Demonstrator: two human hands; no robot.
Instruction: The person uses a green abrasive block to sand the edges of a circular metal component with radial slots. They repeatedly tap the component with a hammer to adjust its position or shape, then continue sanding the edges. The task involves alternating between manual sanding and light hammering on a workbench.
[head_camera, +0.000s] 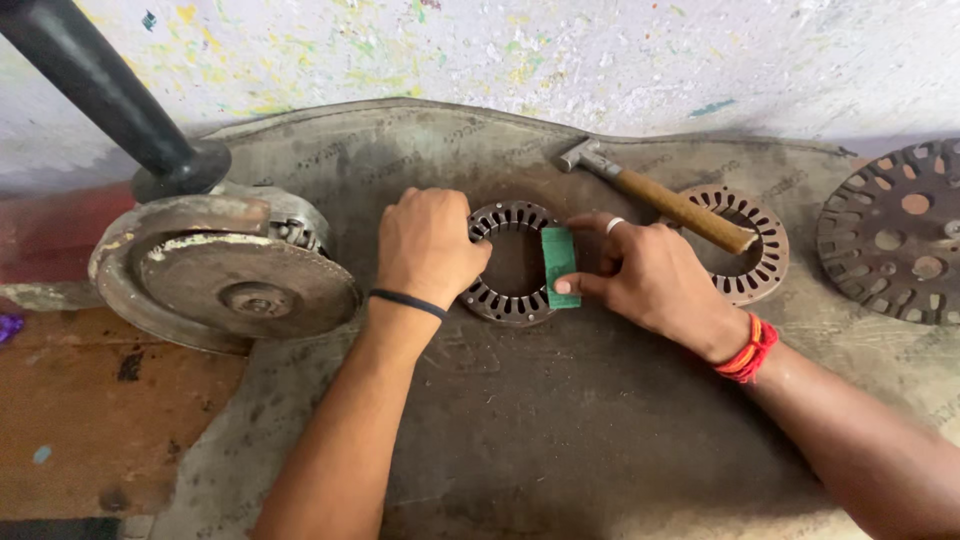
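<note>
Head view: left hand grips the slotted metal ring lying on the grey mat. Right hand pinches a green block against the ring's right side. Hammer lies just beyond.

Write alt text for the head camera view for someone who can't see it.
Two bare hands work a slotted metal ring on a dark mat: the left hand grips its left edge, the right hand presses a small green block on its right side. An angle grinder lies left; a hammer rests across a second ring right.
</note>
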